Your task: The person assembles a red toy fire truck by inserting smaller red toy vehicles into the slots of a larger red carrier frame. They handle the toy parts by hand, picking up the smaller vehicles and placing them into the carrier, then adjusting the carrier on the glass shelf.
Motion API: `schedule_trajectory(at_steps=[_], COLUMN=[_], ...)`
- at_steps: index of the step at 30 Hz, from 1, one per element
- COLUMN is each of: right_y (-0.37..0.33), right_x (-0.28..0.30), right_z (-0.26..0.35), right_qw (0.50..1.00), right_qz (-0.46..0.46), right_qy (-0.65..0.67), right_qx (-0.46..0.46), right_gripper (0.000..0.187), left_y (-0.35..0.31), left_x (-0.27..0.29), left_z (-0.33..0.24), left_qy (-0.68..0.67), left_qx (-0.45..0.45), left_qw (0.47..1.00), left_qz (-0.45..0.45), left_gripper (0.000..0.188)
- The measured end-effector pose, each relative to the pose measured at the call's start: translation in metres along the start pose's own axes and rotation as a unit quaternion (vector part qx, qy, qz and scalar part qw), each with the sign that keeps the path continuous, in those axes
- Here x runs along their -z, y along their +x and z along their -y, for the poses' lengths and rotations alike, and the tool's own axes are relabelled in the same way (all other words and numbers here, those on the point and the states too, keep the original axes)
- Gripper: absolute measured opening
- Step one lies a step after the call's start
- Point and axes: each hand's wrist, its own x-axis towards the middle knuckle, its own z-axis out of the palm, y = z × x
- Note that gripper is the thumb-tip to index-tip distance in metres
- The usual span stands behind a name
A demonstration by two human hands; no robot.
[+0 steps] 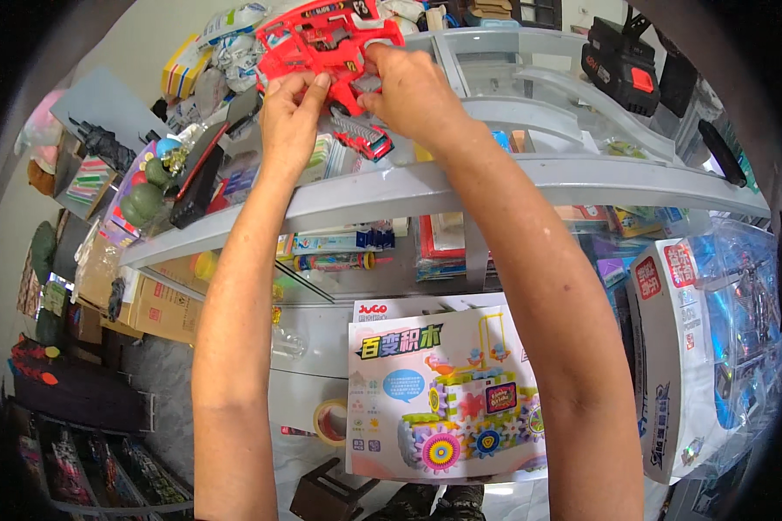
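Note:
Above the far part of the glass counter, both my hands grip a large red plastic toy vehicle (300, 45). My left hand (288, 111) pinches its near left edge between thumb and fingers. On the right, my right hand (413, 91) wraps round the toy's side, with some fingers hidden behind it. Just below the toy, between my wrists, lies a small red and grey toy car (362, 137). Neither hand touches that smaller piece, as far as I can see.
The counter's grey metal frame (547, 174) crosses under my forearms. A building-block toy box (443, 395) stands in front, near a tape roll (330, 422). A large boxed toy (669, 347) stands right. A black battery pack (621, 65) sits at the far right; green round fruits (142, 207) lie left.

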Motion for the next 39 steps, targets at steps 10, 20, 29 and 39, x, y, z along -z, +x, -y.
schedule_trajectory(at_steps=[10, 20, 29, 39], right_y=[-0.002, -0.004, -0.021, -0.002], right_x=[0.004, 0.018, 0.039, 0.007], right_z=[0.004, 0.018, 0.018, 0.012], right_qw=[0.999, 0.997, 0.979, 0.961], right_qz=[0.032, 0.002, -0.030, -0.055], right_qy=[0.036, 0.062, 0.131, 0.217], right_qx=[0.022, -0.051, -0.151, -0.164], right_gripper=[0.024, 0.036, 0.036, 0.028], left_y=[-0.004, -0.006, -0.006, -0.005], left_x=[0.002, 0.000, -0.005, -0.005], left_z=[-0.003, -0.013, -0.021, -0.021], left_qy=[-0.036, -0.030, -0.135, -0.162], left_qx=[0.026, 0.051, 0.108, 0.117], left_qw=[0.999, 0.997, 0.984, 0.979], left_qz=[-0.010, -0.048, -0.048, -0.036], left_gripper=[0.027, 0.029, 0.021, 0.019])
